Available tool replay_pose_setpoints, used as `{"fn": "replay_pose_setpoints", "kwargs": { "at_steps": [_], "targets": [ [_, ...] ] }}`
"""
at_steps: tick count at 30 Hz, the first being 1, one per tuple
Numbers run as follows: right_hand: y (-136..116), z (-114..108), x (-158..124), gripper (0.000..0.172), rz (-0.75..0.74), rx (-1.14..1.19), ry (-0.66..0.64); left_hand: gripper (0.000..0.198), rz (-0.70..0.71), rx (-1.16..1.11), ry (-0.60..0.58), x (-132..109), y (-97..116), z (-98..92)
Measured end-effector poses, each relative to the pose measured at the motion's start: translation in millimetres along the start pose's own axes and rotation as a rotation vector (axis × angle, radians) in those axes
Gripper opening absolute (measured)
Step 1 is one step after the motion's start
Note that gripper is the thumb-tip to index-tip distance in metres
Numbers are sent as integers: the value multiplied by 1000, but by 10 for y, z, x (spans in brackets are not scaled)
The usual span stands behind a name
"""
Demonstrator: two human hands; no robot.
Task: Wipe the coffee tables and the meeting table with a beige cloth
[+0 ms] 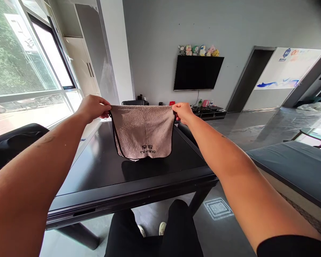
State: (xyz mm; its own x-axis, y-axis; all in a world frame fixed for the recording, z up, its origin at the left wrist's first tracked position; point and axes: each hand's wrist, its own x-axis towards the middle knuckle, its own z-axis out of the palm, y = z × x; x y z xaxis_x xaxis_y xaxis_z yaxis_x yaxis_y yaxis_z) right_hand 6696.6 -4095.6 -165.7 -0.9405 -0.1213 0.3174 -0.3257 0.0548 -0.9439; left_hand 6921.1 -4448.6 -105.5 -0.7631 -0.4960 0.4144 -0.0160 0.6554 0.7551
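Observation:
A brown-grey towel (144,128) with dark edging hangs folded over between my two hands, above a black table (93,167). Dark characters and the word "morning" are stitched near its lower edge. My left hand (95,108) pinches the upper left corner, fingers closed on the cloth. At the upper right corner my right hand (183,111) grips the towel between thumb and fingers. The top edge is stretched nearly straight. The towel's lower edge hangs close to the tabletop; whether it touches I cannot tell.
Black chairs stand to the left (18,139) and behind the table. A dark-topped surface (291,167) lies at the right. Farther back are a wall-mounted television (199,73), plush toys (195,50) above it, and a low black stand (210,113) with bottles and a pink jug.

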Motion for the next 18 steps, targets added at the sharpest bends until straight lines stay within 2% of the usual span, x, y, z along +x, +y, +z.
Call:
{"fn": "replay_pose_setpoints", "kwargs": {
  "at_steps": [4, 8, 13, 18],
  "targets": [
    [-8, -12, 11, 15, -35, -10, -9, 8, -69, 105, 8, -53, 65, -9],
    [-2, -35, 62, 11, -172, -52, 2, 5, -73, 199, -7, -114, 133, -59],
    [52, -9, 168, 19, -294, -43, 15, 0, -53, 224, -4, -132, 133, -100],
    [102, 38, 259, 21, -382, -108, 88, 6, -73, 218, -6, -131, 117, -84]
  ]
}}
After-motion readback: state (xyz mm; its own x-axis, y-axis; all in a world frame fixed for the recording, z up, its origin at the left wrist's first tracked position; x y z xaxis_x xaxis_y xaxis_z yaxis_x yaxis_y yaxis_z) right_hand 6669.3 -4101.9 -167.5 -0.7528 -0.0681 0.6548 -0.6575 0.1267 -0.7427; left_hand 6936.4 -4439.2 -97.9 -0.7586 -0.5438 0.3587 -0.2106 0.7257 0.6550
